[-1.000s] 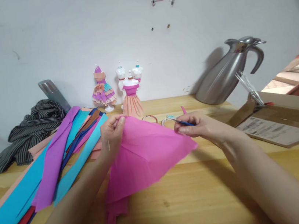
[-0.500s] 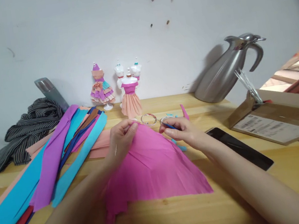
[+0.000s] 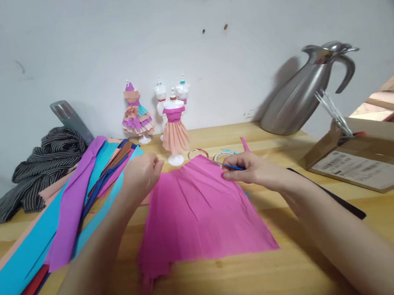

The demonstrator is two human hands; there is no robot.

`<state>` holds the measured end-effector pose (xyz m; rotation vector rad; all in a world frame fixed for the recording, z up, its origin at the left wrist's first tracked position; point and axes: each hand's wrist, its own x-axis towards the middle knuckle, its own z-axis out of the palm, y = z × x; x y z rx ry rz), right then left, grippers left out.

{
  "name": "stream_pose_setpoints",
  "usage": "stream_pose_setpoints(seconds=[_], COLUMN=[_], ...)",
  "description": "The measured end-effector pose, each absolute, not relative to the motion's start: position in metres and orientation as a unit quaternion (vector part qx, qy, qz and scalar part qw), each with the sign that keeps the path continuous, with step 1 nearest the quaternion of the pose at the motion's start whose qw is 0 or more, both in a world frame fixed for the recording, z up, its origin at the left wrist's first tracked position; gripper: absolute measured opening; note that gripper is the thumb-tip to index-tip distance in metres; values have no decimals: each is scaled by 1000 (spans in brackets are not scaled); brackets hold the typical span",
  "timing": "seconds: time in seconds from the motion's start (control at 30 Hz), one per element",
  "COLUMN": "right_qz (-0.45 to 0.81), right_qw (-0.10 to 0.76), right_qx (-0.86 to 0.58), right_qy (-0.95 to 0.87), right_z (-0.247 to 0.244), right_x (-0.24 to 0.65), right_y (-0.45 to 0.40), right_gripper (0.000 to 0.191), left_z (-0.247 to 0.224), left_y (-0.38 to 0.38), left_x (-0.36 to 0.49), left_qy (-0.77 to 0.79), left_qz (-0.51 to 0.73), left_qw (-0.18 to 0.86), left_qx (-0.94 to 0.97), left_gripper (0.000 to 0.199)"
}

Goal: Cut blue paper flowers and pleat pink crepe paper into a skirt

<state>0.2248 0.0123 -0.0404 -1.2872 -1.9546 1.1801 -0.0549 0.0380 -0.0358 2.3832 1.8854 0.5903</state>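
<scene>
A magenta sheet of crepe paper (image 3: 203, 220) lies in front of me, its lower left corner ragged and its top edge narrower than its bottom. My left hand (image 3: 143, 175) is closed just beyond the sheet's upper left corner. Whatever its fingers may pinch is hidden or too small to tell. My right hand (image 3: 249, 168) grips scissors with blue handles (image 3: 234, 167), at the sheet's upper right edge. Behind the paper stands a small white dress form (image 3: 175, 133) in a magenta top and peach pleated skirt.
Strips of coloured crepe paper (image 3: 64, 220) and a striped cloth (image 3: 50, 160) lie left. Other dress forms (image 3: 136, 112) and tape rolls (image 3: 198, 153) are behind. To the right are a phone (image 3: 336, 196), a cardboard box (image 3: 370, 155) and a steel jug (image 3: 296, 99).
My left hand has let go of the magenta paper's top and moved left, now closed beside it. The paper's top lies flatter. My right hand with the scissors has shifted slightly right.
</scene>
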Motion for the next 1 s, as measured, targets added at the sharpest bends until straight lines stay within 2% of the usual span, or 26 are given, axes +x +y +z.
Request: stream_pose_setpoints(seconds=[0.1, 0.2, 0.4, 0.53, 0.67, 0.83, 1.0], right_qz=[436, 434, 433, 441, 432, 444, 467], right_qw=[241, 237, 225, 218, 230, 245, 282], right_qx=[-482, -478, -472, -462, -462, -469, -458], right_qy=[-721, -726, -734, -738, -739, -723, -702], right_z=[-44, -48, -51, -55, -56, -55, -53], right_x=[232, 234, 232, 232, 230, 228, 225], right_y=[17, 20, 21, 23, 23, 22, 19], right_gripper=[39, 39, 39, 35, 32, 32, 33], left_z=[-48, -65, -91, -100, -99, -82, -65], left_y=[49, 53, 42, 34, 36, 36, 39], left_x=[-71, -71, -53, -47, -43, -36, -37], left_qy=[612, 603, 587, 579, 567, 579, 548], left_qz=[25, 12, 39, 58, 62, 132, 228], left_qw=[27, 47, 68, 82, 126, 185, 321], left_qx=[790, 796, 806, 809, 811, 783, 738], left_gripper=[35, 34, 40, 66, 62, 71, 52])
